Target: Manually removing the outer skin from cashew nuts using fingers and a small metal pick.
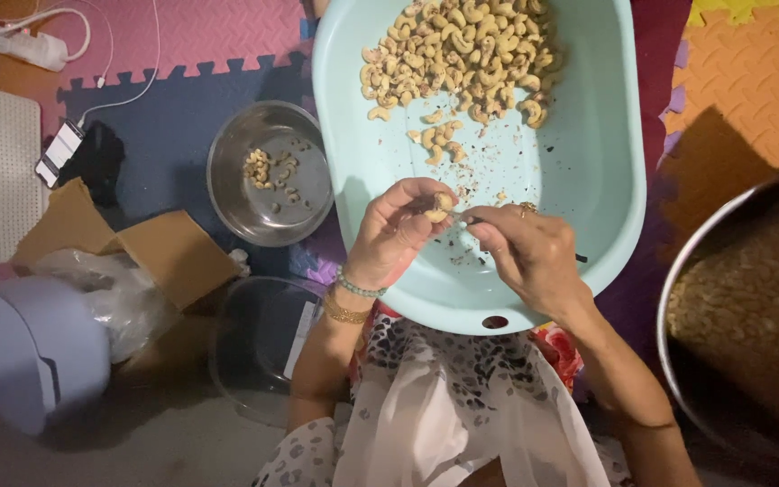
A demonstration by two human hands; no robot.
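Observation:
A pale green oval tub (597, 171) rests on my lap, with a heap of cashew nuts (462, 54) at its far end and bits of skin scattered on its bottom. My left hand (394, 233) pinches one cashew nut (437, 207) between thumb and fingers over the tub. My right hand (525, 248) is closed on a small thin tool (472, 219) whose tip meets that nut. Both hands are close together above the tub's near part.
A steel bowl (254, 203) with a few nuts stands left of the tub. A large steel pot (750, 316) of nuts is at the right. A clear glass lid (259, 347), torn cardboard (169, 248), a plastic bag, a pale stool (33, 347) and a power strip (15, 41) lie on the foam mat at left.

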